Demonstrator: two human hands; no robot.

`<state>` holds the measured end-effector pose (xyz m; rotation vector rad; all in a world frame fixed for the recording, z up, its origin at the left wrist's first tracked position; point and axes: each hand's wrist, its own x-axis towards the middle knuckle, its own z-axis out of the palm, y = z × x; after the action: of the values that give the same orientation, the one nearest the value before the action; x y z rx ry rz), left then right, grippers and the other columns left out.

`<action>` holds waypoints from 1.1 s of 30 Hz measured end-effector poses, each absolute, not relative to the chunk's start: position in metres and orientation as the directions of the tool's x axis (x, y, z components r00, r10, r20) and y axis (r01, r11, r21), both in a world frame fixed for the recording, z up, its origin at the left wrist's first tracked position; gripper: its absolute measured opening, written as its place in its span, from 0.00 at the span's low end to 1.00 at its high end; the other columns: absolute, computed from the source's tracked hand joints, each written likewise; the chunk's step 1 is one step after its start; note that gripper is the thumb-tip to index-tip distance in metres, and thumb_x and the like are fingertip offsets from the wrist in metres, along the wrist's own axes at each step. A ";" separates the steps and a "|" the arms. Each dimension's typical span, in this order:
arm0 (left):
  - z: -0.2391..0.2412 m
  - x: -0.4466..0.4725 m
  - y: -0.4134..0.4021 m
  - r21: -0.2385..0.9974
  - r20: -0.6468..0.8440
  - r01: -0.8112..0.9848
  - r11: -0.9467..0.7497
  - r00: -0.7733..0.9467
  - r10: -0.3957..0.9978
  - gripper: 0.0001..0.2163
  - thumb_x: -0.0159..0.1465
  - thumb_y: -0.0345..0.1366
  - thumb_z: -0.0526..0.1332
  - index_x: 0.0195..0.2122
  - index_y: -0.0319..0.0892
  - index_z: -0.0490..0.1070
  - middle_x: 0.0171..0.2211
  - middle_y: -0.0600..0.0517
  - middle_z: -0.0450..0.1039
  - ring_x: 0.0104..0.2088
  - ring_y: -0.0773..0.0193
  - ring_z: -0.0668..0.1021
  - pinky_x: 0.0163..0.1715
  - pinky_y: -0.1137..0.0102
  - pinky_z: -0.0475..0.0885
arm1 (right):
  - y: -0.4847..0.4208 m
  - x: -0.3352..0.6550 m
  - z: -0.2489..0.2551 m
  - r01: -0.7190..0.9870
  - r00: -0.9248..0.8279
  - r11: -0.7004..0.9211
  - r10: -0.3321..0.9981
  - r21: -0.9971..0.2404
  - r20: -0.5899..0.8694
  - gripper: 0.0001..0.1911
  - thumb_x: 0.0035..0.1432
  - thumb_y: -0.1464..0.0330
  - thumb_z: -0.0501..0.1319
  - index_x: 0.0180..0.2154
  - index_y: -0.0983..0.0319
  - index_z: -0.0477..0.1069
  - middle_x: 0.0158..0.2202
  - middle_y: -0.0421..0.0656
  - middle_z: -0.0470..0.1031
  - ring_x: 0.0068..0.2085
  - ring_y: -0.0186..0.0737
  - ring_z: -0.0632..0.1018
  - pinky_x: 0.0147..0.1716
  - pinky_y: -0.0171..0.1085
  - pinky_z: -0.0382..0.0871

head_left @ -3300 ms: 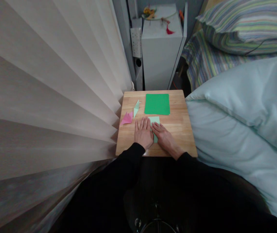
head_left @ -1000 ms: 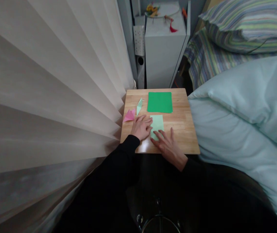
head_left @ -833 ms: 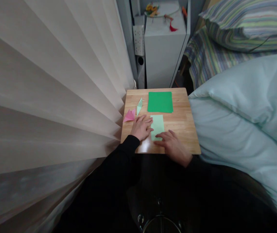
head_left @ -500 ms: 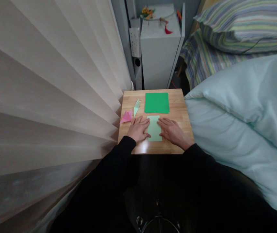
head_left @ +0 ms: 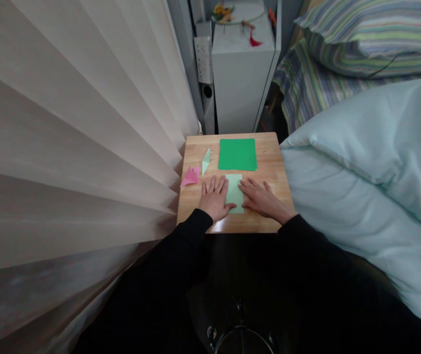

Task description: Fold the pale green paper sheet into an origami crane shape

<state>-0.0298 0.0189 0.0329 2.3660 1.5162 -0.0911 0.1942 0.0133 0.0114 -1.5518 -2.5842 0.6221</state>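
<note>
A pale green sheet of paper (head_left: 234,192), taller than wide and seemingly folded, lies flat on the small wooden table (head_left: 269,152). My left hand (head_left: 215,197) rests over its left edge, fingers spread and thumb reaching onto the paper. On the opposite edge, the fingertips of my right hand (head_left: 260,196) touch the sheet, fingers stretched out. Just beyond the sheet sits a stack of bright green paper (head_left: 237,154). A pink folded paper piece (head_left: 190,176) and a pale green folded paper piece (head_left: 206,162) stand to the left.
A pleated curtain (head_left: 85,123) hangs close along the table's left side. To the right is a bed with a light blue quilt (head_left: 361,162) and a striped pillow (head_left: 376,39). Behind the table stands a white cabinet (head_left: 242,83) bearing a red tassel (head_left: 255,38).
My left hand has shifted right and spread its fingers, its thumb now further across the paper. My right hand stays almost in place. The view has tilted slightly.
</note>
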 end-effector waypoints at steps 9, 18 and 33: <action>0.026 -0.027 0.018 0.223 -0.276 0.902 -0.370 0.423 0.863 0.46 0.63 0.58 0.64 0.77 0.46 0.45 0.78 0.45 0.34 0.77 0.37 0.40 0.71 0.34 0.37 | 0.008 0.186 0.015 0.854 -0.453 0.386 0.881 -0.350 -0.134 0.44 0.57 0.65 0.71 0.71 0.56 0.57 0.74 0.52 0.57 0.74 0.63 0.57 0.65 0.76 0.51; 0.031 -0.027 0.019 0.238 -0.270 0.894 -0.380 0.437 0.858 0.47 0.61 0.58 0.67 0.76 0.46 0.48 0.78 0.42 0.37 0.76 0.34 0.43 0.70 0.33 0.41 | 0.015 0.190 0.021 0.839 -0.447 0.381 0.889 -0.388 -0.094 0.34 0.59 0.73 0.67 0.66 0.60 0.67 0.71 0.52 0.65 0.71 0.60 0.63 0.65 0.69 0.60; 0.032 -0.014 0.000 0.310 -0.014 0.702 -0.641 0.678 0.735 0.15 0.68 0.28 0.60 0.54 0.36 0.76 0.57 0.38 0.78 0.60 0.48 0.76 0.58 0.56 0.73 | 0.023 0.192 0.027 0.781 -0.398 0.339 0.917 -0.524 0.001 0.17 0.64 0.76 0.61 0.53 0.66 0.79 0.52 0.56 0.82 0.53 0.54 0.82 0.56 0.50 0.75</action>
<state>-0.0139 -0.0004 0.0319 2.6025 1.1432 0.1633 0.1921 0.0231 0.0275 -1.5166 -2.3120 0.6534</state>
